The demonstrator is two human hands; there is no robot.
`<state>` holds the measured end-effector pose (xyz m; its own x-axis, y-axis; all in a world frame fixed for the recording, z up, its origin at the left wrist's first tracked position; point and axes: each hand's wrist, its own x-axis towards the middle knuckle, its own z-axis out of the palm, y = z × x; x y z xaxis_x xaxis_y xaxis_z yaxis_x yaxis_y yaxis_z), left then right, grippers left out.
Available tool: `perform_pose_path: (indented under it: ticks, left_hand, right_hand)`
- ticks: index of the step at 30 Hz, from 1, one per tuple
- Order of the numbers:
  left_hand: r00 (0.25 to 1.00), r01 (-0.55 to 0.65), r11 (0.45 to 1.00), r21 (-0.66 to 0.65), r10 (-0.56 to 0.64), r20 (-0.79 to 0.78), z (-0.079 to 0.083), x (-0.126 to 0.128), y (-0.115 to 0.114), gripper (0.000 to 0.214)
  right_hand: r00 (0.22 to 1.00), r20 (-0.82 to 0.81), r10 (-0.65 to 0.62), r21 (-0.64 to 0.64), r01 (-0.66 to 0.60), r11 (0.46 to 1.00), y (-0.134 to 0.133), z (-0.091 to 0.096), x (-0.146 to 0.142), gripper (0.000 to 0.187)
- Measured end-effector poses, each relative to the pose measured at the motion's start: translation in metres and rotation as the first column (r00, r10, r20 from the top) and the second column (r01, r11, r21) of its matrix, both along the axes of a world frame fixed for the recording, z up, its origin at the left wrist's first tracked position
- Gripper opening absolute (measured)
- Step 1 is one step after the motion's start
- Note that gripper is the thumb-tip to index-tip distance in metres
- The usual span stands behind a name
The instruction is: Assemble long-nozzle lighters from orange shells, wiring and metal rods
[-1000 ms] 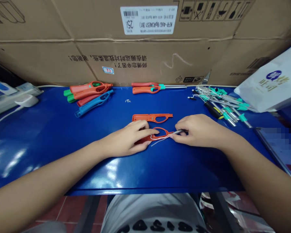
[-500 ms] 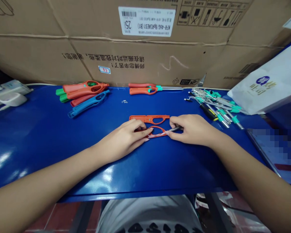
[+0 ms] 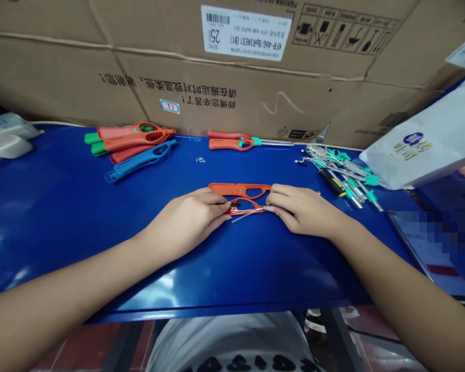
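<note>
My left hand [image 3: 189, 219] is closed on the left end of an orange lighter casing half [image 3: 243, 200], its fingers covering that end. At the casing's other end my right hand [image 3: 302, 209] is closed, thumb and fingers pinching there. A metal tube's tip [image 3: 318, 193] seems to show beyond its knuckles; the rest is hidden. White wires [image 3: 248, 211] run across the casing's loop between my hands, with a small dark part by my left fingertips. A thin clear tube [image 3: 239, 218] sticks out below. Just behind lies a second orange casing half [image 3: 222, 189], its inner side up.
On the blue table [image 3: 170, 268], several coloured casings [image 3: 135, 142] lie back left. Lighter pieces with metal rods [image 3: 230, 143] lie at the back middle. Metal tubes with green parts [image 3: 344, 165], a black-yellow handle [image 3: 332, 182] and a white bag [image 3: 422, 139] are right. A cardboard box [image 3: 158, 72] stands behind.
The wires and clear tube between my hands show more plainly, and the clear tube now sticks out toward me. My left fingers have drawn back leftward along the casing. My head view has shifted slightly.
</note>
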<state>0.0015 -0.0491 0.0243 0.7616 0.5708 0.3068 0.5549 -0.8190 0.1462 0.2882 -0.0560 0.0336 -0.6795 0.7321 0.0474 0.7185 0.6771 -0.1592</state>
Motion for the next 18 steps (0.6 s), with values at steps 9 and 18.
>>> perform_pose_path:
  ticks: [9,18]
  left_hand:
    - [1.0,0.011,0.999,0.038,-0.012,0.011,-0.0008,0.0001,0.0008,0.027]
    - [1.0,-0.001,1.0,0.019,0.001,0.006,-0.0018,0.0008,0.0002,0.027]
  right_hand:
    - [0.981,-0.189,0.051,0.017,-0.048,0.999,0.0025,-0.0072,0.0012,0.021]
    - [0.992,-0.115,0.06,0.142,-0.043,0.989,-0.0032,-0.0044,0.0017,0.027]
